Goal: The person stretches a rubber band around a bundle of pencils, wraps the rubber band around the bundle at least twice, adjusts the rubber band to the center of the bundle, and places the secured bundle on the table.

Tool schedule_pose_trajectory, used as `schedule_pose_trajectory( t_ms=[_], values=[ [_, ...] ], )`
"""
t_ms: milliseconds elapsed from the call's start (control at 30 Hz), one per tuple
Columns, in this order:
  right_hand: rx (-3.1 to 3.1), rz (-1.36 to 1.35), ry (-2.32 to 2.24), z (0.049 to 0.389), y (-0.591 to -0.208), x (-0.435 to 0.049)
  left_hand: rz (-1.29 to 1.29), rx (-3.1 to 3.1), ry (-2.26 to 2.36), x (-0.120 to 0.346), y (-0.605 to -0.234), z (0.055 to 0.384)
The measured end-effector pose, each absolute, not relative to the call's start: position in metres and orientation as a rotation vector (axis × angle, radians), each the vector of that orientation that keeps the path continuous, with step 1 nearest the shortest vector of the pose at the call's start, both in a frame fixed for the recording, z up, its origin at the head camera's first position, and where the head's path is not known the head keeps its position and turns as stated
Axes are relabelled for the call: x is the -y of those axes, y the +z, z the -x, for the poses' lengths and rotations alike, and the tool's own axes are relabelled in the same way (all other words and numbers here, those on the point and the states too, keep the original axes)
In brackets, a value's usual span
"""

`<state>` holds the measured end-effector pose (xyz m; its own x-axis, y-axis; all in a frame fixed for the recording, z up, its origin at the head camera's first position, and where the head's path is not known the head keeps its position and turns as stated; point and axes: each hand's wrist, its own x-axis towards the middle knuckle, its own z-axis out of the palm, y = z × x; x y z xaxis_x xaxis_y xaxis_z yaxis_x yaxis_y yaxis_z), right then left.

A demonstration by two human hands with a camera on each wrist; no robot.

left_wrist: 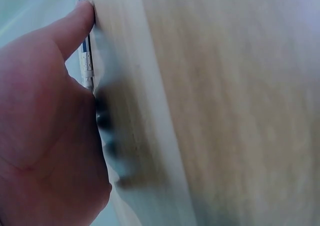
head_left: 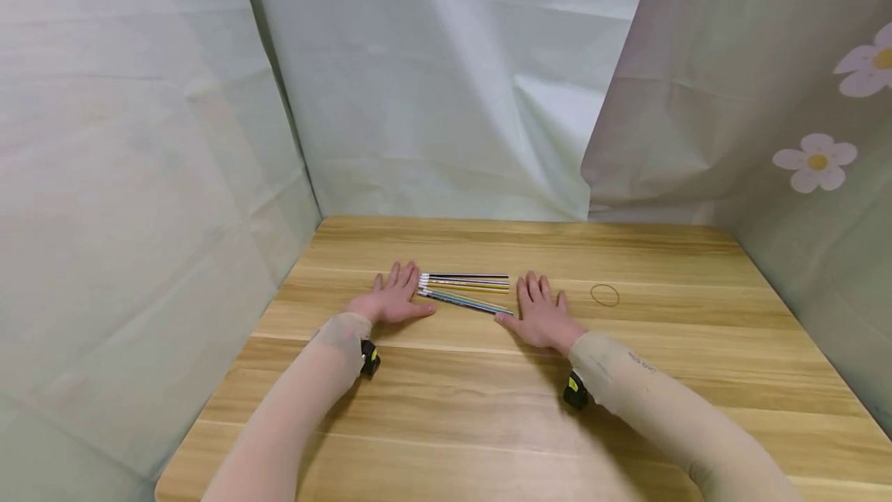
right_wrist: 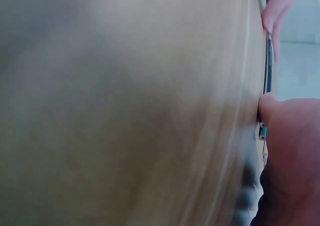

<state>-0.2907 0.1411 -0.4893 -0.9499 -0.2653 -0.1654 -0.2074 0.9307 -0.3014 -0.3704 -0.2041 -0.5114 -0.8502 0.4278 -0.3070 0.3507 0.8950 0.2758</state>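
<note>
Several pencils (head_left: 465, 280) lie side by side on the wooden table, their white ends to the left. A second cluster of pencils (head_left: 468, 302), bluish and dark, slants away from them toward the lower right. My left hand (head_left: 393, 299) rests with straight, spread fingers at the white ends. Its thumb touches or nearly touches a pencil (left_wrist: 86, 61) in the left wrist view. At the other ends my right hand (head_left: 545, 319) lies with its fingers extended, the thumb against the slanted pencils. Neither hand grips anything. A thin yellowish ring, like a rubber band (head_left: 591, 293), lies right of my right hand.
The wooden table (head_left: 460, 409) ends at the back against a pale curtain (head_left: 418, 122). More fabric hangs on the left side (head_left: 139, 215), and a flower-patterned sheet (head_left: 732, 99) hangs on the right. Dark devices are strapped at both wrists.
</note>
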Motion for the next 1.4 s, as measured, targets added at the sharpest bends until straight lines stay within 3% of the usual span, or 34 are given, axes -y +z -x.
schedule_pose_trajectory(
  t_ms=[400,967,1400],
  values=[
    [-2.893,0.291,-0.435,0.315,-0.503,-0.145,-0.578,-2.696,0.271,0.201,-0.508,0.367],
    [-2.877,0.252,-0.427,0.320,-0.496,-0.140,-0.522,-2.696,0.245,0.187,-0.504,0.363],
    [-2.861,0.359,-0.433,0.335,-0.511,-0.139,-0.381,-2.725,0.251,0.164,-0.510,0.367]
  ],
)
